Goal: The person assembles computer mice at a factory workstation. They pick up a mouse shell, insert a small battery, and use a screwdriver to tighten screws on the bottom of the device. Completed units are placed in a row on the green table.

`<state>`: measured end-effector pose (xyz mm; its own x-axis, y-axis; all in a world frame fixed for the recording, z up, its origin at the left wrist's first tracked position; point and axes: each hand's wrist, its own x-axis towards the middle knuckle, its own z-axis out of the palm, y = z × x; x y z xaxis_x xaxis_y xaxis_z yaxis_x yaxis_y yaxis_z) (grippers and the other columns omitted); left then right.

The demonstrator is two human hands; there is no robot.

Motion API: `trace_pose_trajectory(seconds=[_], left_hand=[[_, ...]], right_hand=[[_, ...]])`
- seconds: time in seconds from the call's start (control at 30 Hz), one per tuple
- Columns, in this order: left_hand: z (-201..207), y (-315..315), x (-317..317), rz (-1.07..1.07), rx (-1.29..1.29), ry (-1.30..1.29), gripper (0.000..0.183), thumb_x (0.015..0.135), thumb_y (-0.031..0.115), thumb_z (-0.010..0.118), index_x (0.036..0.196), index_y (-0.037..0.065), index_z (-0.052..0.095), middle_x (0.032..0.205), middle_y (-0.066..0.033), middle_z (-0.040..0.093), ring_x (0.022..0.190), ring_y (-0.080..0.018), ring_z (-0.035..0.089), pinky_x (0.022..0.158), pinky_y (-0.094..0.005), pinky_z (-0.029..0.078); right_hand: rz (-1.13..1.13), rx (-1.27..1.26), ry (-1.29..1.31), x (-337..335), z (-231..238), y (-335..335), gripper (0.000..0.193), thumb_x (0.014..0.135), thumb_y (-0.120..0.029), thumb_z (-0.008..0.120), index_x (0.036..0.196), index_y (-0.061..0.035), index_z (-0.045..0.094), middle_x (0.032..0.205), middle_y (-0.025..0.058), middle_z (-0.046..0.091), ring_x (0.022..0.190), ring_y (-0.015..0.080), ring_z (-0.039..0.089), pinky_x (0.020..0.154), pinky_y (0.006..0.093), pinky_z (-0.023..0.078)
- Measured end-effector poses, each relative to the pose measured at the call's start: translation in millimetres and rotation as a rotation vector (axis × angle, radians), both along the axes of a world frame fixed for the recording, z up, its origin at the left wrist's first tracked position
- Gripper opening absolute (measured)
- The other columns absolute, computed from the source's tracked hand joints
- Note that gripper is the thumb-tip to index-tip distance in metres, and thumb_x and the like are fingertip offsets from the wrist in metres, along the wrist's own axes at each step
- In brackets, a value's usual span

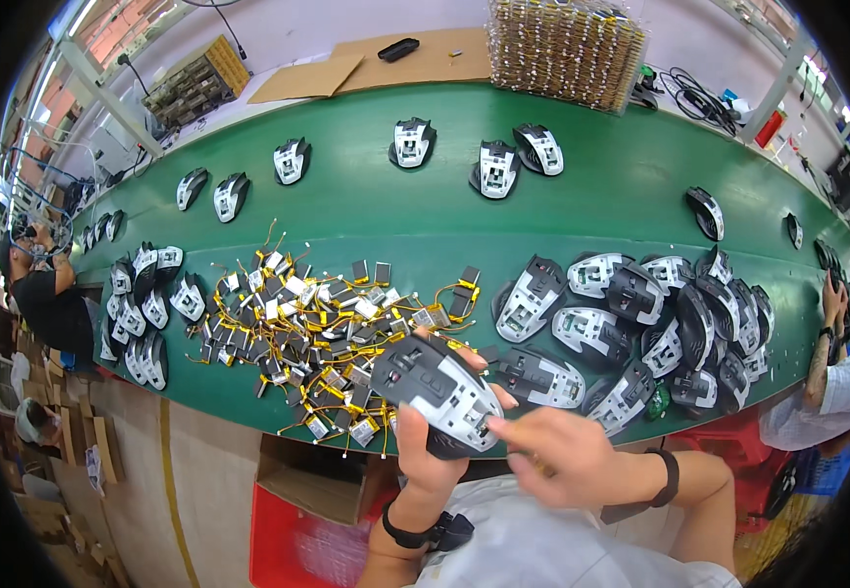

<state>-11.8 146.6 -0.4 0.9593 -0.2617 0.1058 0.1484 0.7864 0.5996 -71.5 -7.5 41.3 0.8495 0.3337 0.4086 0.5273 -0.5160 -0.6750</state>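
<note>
My left hand (425,456) is wrapped round a partly assembled computer mouse (433,384), black with a light grey frame that has cut-outs. The mouse is tilted above the bench's near edge. At its lower right end my right hand (574,453) is closed, thumb and fingertips pinched against an opening in the frame. A yellowish bit shows under those fingers; what they hold is too small to make out. Just left of the mouse spreads a heap of small battery packs (322,323) with thin wires. To the right lies a pile of similar mice (591,333).
The green bench (346,211) carries a row of spaced-out mice (413,144) and another cluster (141,314) at left. A stacked rack of small parts (564,54) stands at the back beside cardboard (415,64). Below are a red crate (283,539) and a carton (312,480). People work at both sides.
</note>
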Motion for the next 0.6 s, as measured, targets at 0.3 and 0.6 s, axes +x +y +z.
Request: trace_pose_trajectory(seconds=[0.3,0.6], left_hand=[[8.3,-1.7,-4.0,0.023,0.203,-0.113,0.103,0.076,0.069,0.066,0.15,0.015,0.018,0.112,-0.0169,0.052,0.091,-0.0311,0.063,0.073,-0.0412,0.056],[4.9,3.2,-6.2,-0.062,0.163,-0.168,0.108,0.072,0.064,0.075,0.149,0.016,0.017,0.106,-0.0187,0.054,0.086,-0.0335,0.063,0.072,-0.0425,0.057]], right_hand=[[0.035,0.812,1.066,7.7,1.3,6.3,0.02,0.096,-0.018,0.06,0.104,0.0,0.055,0.081,0.0052,0.068,0.066,0.0061,0.056,0.061,0.0226,0.045],[0.123,0.883,1.106,4.3,-7.2,3.6,0.019,0.096,-0.017,0.057,0.101,0.0011,0.061,0.083,0.0065,0.07,0.065,0.0065,0.056,0.061,0.0234,0.046]])
